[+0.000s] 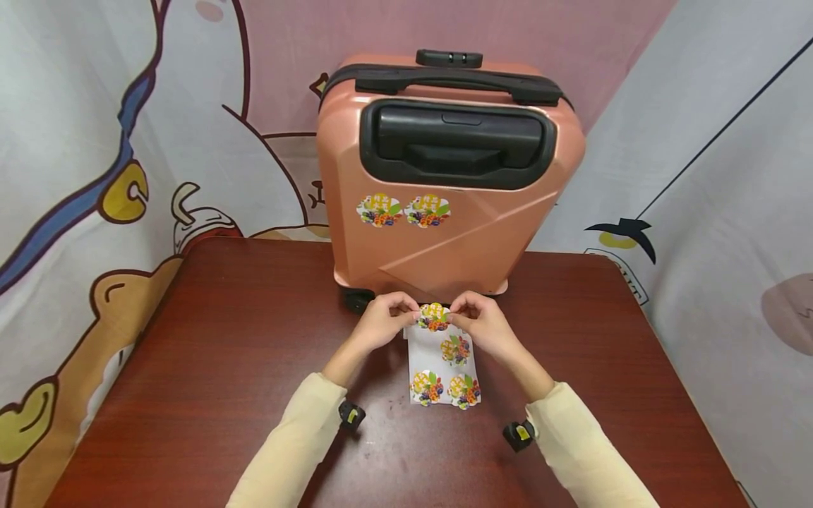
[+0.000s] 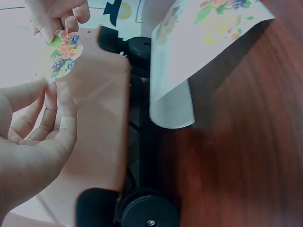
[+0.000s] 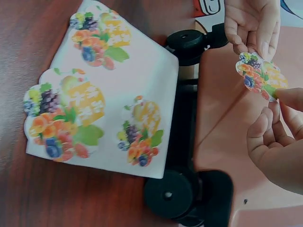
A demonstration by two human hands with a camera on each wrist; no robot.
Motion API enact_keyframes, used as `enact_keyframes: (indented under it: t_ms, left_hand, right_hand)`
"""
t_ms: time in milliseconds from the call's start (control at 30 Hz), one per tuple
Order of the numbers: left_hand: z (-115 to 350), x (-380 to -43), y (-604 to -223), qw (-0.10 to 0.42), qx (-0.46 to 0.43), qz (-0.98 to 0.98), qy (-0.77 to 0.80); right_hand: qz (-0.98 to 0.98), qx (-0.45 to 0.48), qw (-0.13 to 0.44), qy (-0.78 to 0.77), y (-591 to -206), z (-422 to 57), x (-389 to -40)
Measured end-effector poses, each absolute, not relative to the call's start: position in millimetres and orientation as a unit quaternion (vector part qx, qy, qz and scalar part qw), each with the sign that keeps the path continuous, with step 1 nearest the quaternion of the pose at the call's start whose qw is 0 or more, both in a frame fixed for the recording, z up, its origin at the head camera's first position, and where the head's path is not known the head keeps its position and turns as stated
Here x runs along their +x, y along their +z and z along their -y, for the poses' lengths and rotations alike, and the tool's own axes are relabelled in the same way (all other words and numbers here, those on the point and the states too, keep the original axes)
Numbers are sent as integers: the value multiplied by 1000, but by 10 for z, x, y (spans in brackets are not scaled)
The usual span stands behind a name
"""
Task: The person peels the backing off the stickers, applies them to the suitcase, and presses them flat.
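Sticker (image 1: 435,317): looked like thin printed paper, smooth.
Sheet (image 1: 425,356): was thin, smooth paper.
Suitcase (image 1: 495,226): looked like hard plastic, smooth and satiny, upper middle of the frame.
Pull handle (image 1: 460,130): was smooth plastic, glossy along its bar.
Table (image 1: 254,367): looked like polished wood, its glare at lower middle.
Backdrop (image 1: 200,77): was matt cloth, softly creased at upper left.
Sleeves (image 1: 286,444): looked like matt cloth.

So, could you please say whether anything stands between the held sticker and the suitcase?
Nothing visible does: the left fingers and right fingers pinch the sticker by its edges, and the suitcase faces it; the sheet is lower, toward the table.
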State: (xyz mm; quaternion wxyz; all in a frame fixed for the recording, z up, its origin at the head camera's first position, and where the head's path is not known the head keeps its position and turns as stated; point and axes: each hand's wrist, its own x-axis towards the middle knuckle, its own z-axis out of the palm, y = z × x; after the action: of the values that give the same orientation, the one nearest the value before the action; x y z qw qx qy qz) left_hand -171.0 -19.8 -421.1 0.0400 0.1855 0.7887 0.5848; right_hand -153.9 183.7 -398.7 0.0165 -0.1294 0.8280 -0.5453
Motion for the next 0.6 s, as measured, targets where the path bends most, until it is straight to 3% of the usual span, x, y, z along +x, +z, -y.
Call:
enact_keyframes:
  t_ms: [600]
  left_hand:
    - [447, -1699, -3736, -4, 169, -772, 612]
  right_hand:
    - [-828, -145, -12, -541, -3646, -1521, -1689]
